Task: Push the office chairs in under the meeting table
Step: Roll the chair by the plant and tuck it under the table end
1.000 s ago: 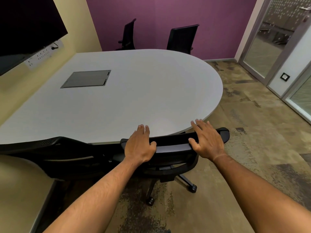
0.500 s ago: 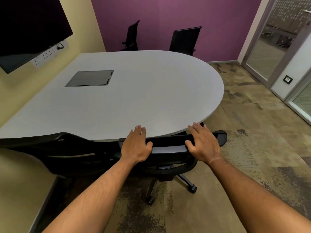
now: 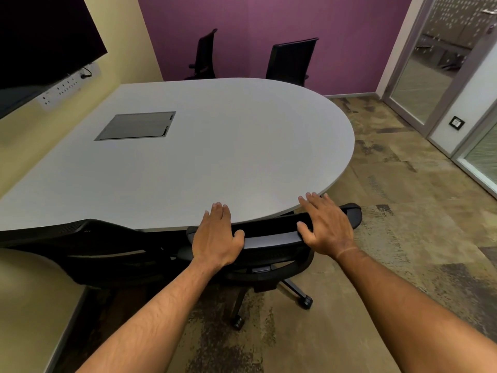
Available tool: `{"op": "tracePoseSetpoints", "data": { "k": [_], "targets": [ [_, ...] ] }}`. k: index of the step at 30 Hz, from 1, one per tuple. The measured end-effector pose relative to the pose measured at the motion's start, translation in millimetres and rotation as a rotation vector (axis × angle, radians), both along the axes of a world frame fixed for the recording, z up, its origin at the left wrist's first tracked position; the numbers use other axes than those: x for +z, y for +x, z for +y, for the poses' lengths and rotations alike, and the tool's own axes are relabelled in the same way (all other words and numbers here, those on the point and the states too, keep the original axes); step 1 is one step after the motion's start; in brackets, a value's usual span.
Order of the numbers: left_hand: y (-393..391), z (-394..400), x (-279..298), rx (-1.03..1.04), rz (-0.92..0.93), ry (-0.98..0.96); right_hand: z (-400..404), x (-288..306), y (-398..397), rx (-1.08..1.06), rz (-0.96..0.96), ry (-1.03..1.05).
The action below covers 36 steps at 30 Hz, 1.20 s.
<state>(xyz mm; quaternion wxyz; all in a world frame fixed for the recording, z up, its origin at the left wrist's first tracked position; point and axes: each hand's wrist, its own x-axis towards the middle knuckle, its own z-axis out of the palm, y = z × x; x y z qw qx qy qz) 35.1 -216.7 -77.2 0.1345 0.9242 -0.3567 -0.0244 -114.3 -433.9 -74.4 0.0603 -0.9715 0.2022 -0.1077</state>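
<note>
A black office chair (image 3: 271, 238) stands at the near rounded edge of the grey meeting table (image 3: 215, 157), its seat hidden under the top. My left hand (image 3: 216, 238) lies over the left part of its backrest top, thumb hooked around the rim. My right hand (image 3: 326, 227) presses on the right part, fingers reaching over the table's edge. A second black chair (image 3: 88, 246) sits beside it on the left, also against the table. Two more black chairs (image 3: 291, 60) (image 3: 205, 55) stand at the far side.
A dark screen (image 3: 40, 47) and a socket strip (image 3: 67, 87) are on the yellow wall at left. A grey hatch (image 3: 137, 126) is set in the tabletop. Glass doors (image 3: 430, 63) stand at right. Patterned carpet (image 3: 403, 211) spreads right of the table.
The chair under my hands has rolled further in toward the table; its backrest top now meets the table's edge and my fingertips overlap the tabletop.
</note>
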Motion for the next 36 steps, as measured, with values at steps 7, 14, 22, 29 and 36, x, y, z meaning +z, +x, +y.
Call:
{"op": "tracePoseSetpoints", "data": {
  "k": [7, 14, 22, 29, 36],
  "targets": [
    [-17.4, -24.9, -2.5, 0.019, 0.005, -0.056, -33.0, 4.2, -0.3, 0.031, 0.007, -0.004],
    [-10.6, -31.1, -4.3, 0.058, -0.005, -0.051, -46.3, 4.4, 19.0, 0.062, 0.022, 0.012],
    [2.9, -53.1, -3.6, 0.097, 0.038, -0.075, -62.8, -3.2, 47.4, -0.012, 0.004, 0.071],
    [18.5, -57.2, -6.1, 0.088, 0.002, -0.093, -66.5, -7.2, 59.0, -0.005, -0.063, 0.068],
    [18.5, -53.9, -6.6, 0.079, -0.001, -0.087, -63.8, -6.1, 59.8, 0.001, -0.052, 0.036]
  ]
}}
